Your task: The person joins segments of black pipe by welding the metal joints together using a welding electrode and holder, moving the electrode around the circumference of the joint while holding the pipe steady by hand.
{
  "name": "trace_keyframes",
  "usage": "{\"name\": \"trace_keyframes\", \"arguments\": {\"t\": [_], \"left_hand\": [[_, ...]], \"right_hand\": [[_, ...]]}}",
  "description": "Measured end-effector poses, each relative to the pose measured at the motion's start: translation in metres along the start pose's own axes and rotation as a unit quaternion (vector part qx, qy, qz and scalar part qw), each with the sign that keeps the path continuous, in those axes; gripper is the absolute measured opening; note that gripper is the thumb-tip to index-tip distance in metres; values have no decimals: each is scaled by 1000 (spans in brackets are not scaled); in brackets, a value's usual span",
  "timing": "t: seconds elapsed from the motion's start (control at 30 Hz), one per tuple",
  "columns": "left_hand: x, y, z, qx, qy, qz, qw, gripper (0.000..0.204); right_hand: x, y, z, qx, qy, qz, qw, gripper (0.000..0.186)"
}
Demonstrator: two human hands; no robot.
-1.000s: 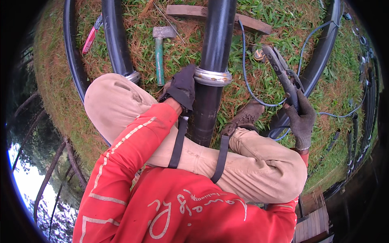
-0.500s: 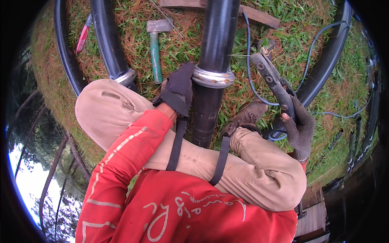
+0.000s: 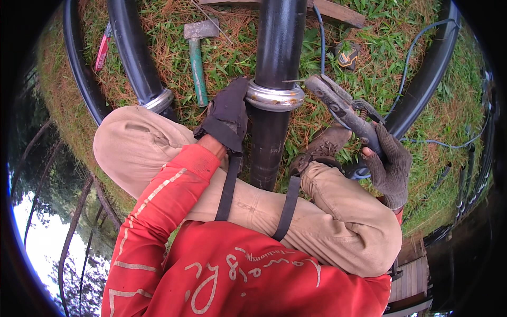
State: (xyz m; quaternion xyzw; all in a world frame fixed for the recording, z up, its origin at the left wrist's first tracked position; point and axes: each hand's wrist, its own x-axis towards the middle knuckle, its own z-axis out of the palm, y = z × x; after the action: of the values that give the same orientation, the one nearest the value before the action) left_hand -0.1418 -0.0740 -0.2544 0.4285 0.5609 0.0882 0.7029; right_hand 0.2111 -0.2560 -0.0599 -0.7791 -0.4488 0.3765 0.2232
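An upright black pipe (image 3: 280,47) with a shiny silver collar (image 3: 274,96) stands between my legs. My left hand (image 3: 226,113), in a dark glove, presses against the pipe's left side at the collar. Its fingers are closed toward the pipe, with the tips partly hidden. On the right, my right hand (image 3: 393,166), in a grey knit glove with a bare thumb tip showing, grips a welding electrode holder (image 3: 348,112). A thin electrode (image 3: 292,81) sticks out of its jaws to the left, its tip close above the collar's right side; I cannot tell whether it touches.
A green-handled hammer (image 3: 197,66) lies on the grass left of the pipe. A tape measure (image 3: 347,55) sits at the right. More black pipes (image 3: 134,53) stand on both sides. A blue cable (image 3: 414,45) loops at the right, and a wooden plank (image 3: 338,13) lies behind.
My right hand has brought the electrode holder left and slightly down, moving the electrode toward the collar. The tape measure shows more fully now. My left hand stays against the pipe.
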Motion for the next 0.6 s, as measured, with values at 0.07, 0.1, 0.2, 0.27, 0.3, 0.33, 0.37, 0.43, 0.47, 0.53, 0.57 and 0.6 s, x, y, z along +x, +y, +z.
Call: {"name": "trace_keyframes", "arguments": {"t": [0.07,0.1,0.2,0.27,0.3,0.33,0.37,0.43,0.47,0.53,0.57,0.6], "left_hand": [[0,-3,-2,-71,6,-20,997,39],[-4,1,-2,21,-10,21,1000,39],[-11,33,13,22,13,-58,998,39],[-11,38,15,-65,55,-174,981,40],[-10,33,10,-56,34,-135,989,40],[-9,27,7,-47,14,-97,994,40],[-6,22,5,-47,15,-96,994,40],[-1,16,7,-103,47,-126,985,39],[-3,13,5,-103,47,-126,985,39],[-7,7,-2,161,-32,84,983,38],[-5,4,-3,160,-31,84,983,38],[-3,7,0,33,-11,-10,999,37]], "right_hand": [[1,-2,-3,-12,-12,-1,1000,53],[1,-3,-4,-24,-23,-2,999,54],[-1,-3,-4,-47,-24,-17,998,55],[0,-3,-3,-54,-21,-19,998,55],[1,-5,-3,-62,-20,-20,998,55],[1,-5,-3,-62,-21,-21,998,55],[2,-5,-3,-61,-17,-30,998,55],[1,-4,-2,-60,-12,-37,997,55],[1,-3,-2,-61,-9,-40,997,55],[1,-5,-2,-61,-7,-44,997,56],[2,-7,-3,-64,-14,-33,997,56],[1,-9,-3,-68,-21,-22,997,56]]}}
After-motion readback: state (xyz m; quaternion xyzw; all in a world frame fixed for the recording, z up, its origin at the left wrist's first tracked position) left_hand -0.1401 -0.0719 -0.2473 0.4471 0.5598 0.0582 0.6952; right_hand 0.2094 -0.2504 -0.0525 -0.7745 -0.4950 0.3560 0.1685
